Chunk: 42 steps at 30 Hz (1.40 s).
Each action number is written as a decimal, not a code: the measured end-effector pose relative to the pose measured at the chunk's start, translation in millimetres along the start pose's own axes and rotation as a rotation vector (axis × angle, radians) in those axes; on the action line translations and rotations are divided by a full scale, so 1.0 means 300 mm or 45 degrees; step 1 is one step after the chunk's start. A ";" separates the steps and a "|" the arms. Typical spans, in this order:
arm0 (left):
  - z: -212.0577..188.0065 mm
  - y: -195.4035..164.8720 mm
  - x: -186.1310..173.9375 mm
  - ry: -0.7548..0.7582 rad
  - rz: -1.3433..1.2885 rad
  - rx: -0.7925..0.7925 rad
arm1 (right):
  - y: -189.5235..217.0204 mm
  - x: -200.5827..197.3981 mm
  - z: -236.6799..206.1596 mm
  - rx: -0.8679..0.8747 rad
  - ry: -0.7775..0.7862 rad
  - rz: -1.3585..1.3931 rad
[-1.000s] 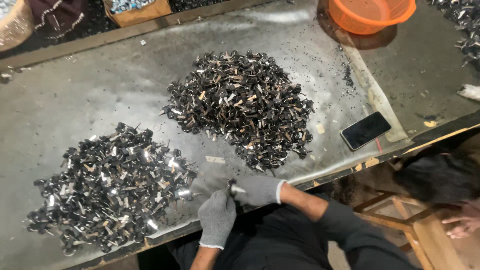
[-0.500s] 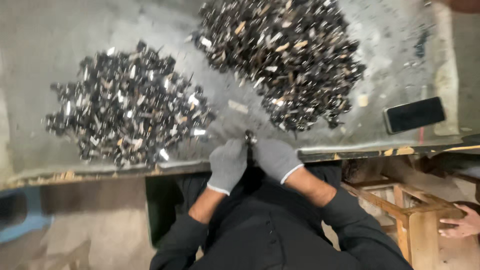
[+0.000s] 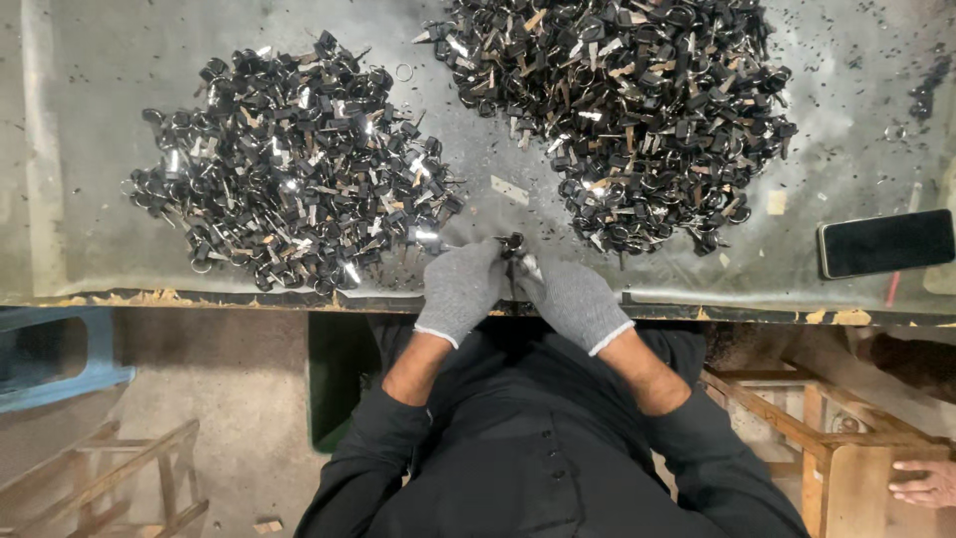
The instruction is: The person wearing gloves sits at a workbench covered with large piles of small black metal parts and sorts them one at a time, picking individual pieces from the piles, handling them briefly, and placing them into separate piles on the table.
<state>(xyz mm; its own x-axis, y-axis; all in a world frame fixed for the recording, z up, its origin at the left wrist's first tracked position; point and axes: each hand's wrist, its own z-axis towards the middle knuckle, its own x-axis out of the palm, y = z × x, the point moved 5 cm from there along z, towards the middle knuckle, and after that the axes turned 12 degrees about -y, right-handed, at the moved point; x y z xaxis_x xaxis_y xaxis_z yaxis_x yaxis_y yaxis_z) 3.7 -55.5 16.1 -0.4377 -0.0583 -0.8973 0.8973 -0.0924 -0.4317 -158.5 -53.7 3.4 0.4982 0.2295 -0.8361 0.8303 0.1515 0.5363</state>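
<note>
Both hands wear grey knit gloves and meet at the near edge of a grey metal-topped table (image 3: 80, 149). My left hand (image 3: 460, 289) and my right hand (image 3: 572, 299) together pinch one small dark key-like piece (image 3: 514, 249) with a shiny metal part. A heap of similar black and silver pieces (image 3: 289, 164) lies just left of my hands. A second, larger heap (image 3: 622, 110) with some tan bits lies beyond my right hand.
A black phone (image 3: 884, 242) lies face up at the table's right edge. Wooden stools (image 3: 827, 438) stand on the floor at right, where another person's hand (image 3: 921, 483) rests. A blue stool (image 3: 60, 354) and a wooden frame (image 3: 110, 478) stand at left.
The view has tilted down and in, so the heaps now sit higher and larger in frame. Both hands stay together at the table edge on the small piece.
</note>
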 end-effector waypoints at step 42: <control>-0.056 -0.017 0.026 -0.117 0.110 0.039 | 0.052 -0.026 -0.025 -0.171 0.000 -0.120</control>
<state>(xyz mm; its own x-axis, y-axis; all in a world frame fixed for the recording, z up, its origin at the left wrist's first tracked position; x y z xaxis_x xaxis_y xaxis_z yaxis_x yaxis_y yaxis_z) -3.4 -38.9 9.8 -0.3635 -0.1579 -0.9181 0.9303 -0.1135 -0.3489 -151.1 -45.9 19.2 0.4196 0.2080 -0.8836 0.8327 0.2994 0.4659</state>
